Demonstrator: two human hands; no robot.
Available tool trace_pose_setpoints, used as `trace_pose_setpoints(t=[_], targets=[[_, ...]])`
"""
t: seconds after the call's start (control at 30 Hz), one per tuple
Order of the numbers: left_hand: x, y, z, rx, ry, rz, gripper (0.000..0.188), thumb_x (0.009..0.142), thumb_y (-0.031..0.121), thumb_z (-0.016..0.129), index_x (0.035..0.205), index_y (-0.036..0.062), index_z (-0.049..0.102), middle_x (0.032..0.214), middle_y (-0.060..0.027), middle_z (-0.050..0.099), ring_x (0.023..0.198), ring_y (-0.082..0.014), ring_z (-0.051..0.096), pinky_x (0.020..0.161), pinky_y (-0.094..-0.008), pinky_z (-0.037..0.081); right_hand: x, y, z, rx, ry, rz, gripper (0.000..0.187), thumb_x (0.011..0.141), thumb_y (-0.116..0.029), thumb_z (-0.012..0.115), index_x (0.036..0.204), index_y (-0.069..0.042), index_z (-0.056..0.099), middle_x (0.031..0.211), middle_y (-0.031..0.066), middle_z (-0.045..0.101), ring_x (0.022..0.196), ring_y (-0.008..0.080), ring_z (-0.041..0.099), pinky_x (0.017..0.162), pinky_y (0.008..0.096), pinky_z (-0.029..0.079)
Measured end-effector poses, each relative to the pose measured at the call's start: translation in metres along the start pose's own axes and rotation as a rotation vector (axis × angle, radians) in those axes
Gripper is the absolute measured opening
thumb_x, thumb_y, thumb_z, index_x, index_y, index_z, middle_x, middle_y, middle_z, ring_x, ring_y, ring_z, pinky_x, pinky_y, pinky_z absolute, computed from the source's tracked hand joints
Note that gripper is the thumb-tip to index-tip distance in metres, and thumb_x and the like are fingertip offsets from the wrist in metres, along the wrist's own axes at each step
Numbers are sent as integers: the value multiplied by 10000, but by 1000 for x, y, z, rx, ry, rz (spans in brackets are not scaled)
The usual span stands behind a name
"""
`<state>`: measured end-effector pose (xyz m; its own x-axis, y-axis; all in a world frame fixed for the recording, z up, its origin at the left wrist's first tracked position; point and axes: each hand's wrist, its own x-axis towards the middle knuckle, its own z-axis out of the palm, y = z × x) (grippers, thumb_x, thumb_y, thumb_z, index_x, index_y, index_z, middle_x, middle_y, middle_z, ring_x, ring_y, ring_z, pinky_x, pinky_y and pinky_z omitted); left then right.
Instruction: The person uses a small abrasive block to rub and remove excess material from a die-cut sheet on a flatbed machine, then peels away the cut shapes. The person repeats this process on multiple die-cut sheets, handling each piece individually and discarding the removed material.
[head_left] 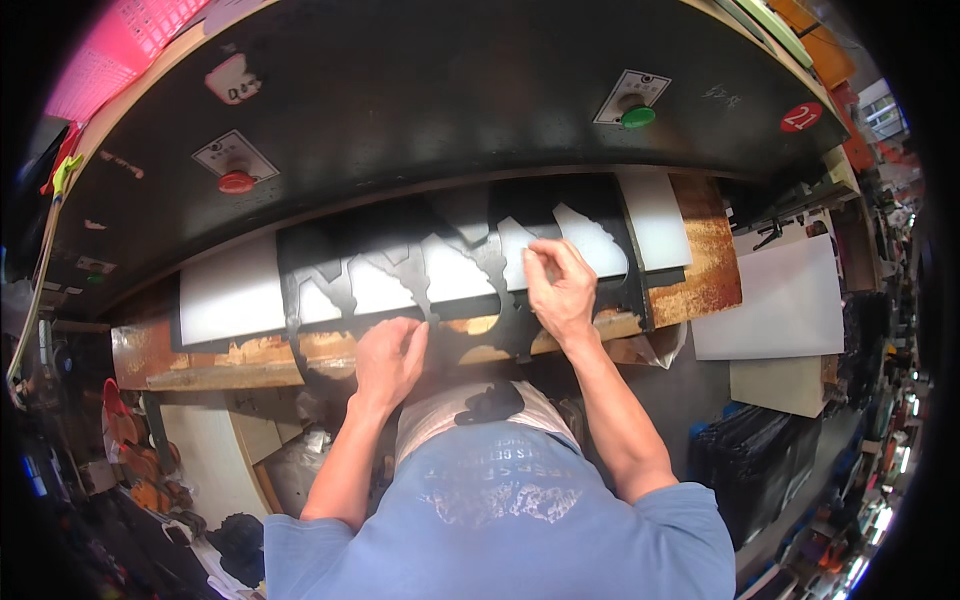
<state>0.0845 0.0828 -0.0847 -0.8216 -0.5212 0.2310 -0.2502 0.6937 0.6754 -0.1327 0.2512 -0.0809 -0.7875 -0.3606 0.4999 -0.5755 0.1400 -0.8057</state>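
A thin black sheet (490,262) with several large, jagged-edged cut-outs lies across a white board (230,290). The white shows through the openings, and the sheet's near edge hangs over the front of the bed. At that near edge, left of the middle, my left hand (388,357) is closed with its fingertips on a narrow strip of the sheet. My right hand (562,290) is farther in, over the right-hand cut-outs. Its thumb and index finger are pinched together; what sits between the tips is too small to make out.
Over the bed's far side stands a broad black machine front (420,100) with a red button (236,181) and a green button (638,117). A worn wooden ledge (240,372) runs along the near side. White sheets (780,305) lie at right; a pink basket (120,55) stands far left.
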Motion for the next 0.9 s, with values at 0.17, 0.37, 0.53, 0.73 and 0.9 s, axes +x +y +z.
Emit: trace_pose_setpoints(t=[0.17,0.37,0.53,0.73,0.9], targets=[[35,3,-6,-210,196,11,104,1009,36,702,1093,-5,748,925,-166,788,811,-321,779,750,-378,605,25,-10,46,-156,-374,7,764,778,-294,920,1410,11,618,1471,305,489,1376,500,485,1162,510,449],[87,-9,29,169,257,226,332,979,18,699,1311,19,694,1393,-234,691,1348,-445,623,1153,-534,475,6,-6,71,-192,-367,-94,780,744,-186,903,1450,4,630,1559,355,427,1442,590,383,1193,590,419],[67,-34,34,138,186,221,316,961,18,720,1276,22,692,1463,-234,666,1453,-460,556,1226,-590,410,2,2,50,68,-414,28,786,715,-151,894,1457,-36,661,1659,278,439,1536,523,373,1244,554,390],[73,-51,41,101,213,184,257,952,23,730,1209,25,715,1445,-230,682,1446,-460,566,1226,-595,409,23,40,20,-233,-243,-56,699,719,-132,879,1388,-18,713,1636,263,492,1533,491,406,1227,573,413],[76,-51,45,112,224,189,220,954,33,725,1174,23,733,1432,-231,692,1438,-460,575,1226,-592,410,23,64,23,-283,-288,-86,613,722,-117,866,1310,4,741,1617,296,493,1496,558,404,1200,599,426]])
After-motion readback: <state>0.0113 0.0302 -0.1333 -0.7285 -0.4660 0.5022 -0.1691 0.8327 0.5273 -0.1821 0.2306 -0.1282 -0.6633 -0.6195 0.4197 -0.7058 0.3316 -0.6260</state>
